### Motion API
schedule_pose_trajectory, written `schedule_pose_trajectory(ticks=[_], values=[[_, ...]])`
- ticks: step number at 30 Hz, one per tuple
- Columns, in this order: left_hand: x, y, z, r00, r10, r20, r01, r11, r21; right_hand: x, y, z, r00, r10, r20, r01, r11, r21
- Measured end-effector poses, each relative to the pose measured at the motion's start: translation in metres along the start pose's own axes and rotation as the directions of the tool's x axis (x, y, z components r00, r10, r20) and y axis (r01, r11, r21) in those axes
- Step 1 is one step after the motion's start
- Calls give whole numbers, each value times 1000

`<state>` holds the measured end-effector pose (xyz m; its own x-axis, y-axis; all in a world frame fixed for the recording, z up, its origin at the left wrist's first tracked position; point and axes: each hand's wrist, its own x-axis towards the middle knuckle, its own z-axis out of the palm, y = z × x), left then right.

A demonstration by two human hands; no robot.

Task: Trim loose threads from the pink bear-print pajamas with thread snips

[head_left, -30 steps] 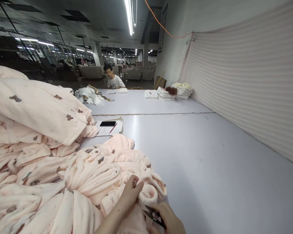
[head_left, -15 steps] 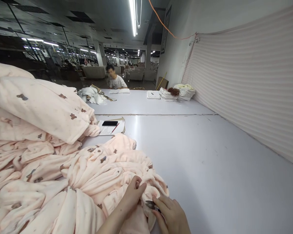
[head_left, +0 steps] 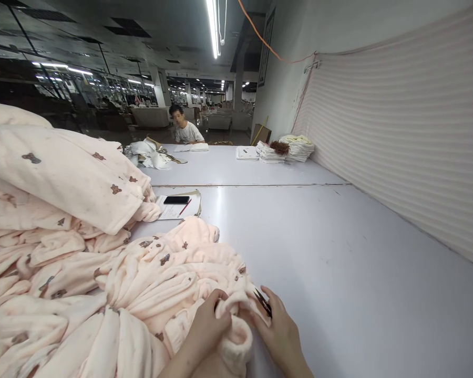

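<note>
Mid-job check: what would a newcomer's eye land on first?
Probably the large heap of pale pink, brown-printed fabric filling the lower left. Next, at the lower centre, the left hand grips the fabric while the right hand holds dark snips beside it. Beyond them, a black phone lies on papers.

Black snips in right grip

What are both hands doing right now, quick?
Left hand: closed, gripping the pale pink cloth.
Right hand: holding the small dark snips beside the cloth.
</note>
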<state>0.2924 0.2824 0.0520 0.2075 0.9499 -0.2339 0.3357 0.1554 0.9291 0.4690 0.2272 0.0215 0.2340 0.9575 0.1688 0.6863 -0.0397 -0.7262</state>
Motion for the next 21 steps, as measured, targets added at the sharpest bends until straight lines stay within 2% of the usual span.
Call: schedule_pose_trajectory(ticks=[3,7,11,14,17,20,21], values=[[-8,-10,-10,984,112,-141,-99,990,98,5,-5,9,995,-13,97,11,1000,19],[-17,-23,-20,951,164,-263,-129,981,148,-8,-17,19,990,-46,135,30,992,119],[-23,-32,-19,947,175,-269,-155,983,96,-15,-31,23,987,-146,73,117,944,307],[-27,-32,-15,948,168,-271,-166,986,28,-11,-45,27,982,-186,30,172,952,252],[-29,-29,-15,956,127,-264,-142,989,-39,-5,-54,30,983,-180,35,169,962,215],[-25,-33,-24,965,55,-255,-91,987,-130,-4,-55,33,988,-152,42,133,949,287],[-23,-36,-28,963,-1,-269,-54,979,-198,-4,-52,33,991,-129,37,111,943,314]])
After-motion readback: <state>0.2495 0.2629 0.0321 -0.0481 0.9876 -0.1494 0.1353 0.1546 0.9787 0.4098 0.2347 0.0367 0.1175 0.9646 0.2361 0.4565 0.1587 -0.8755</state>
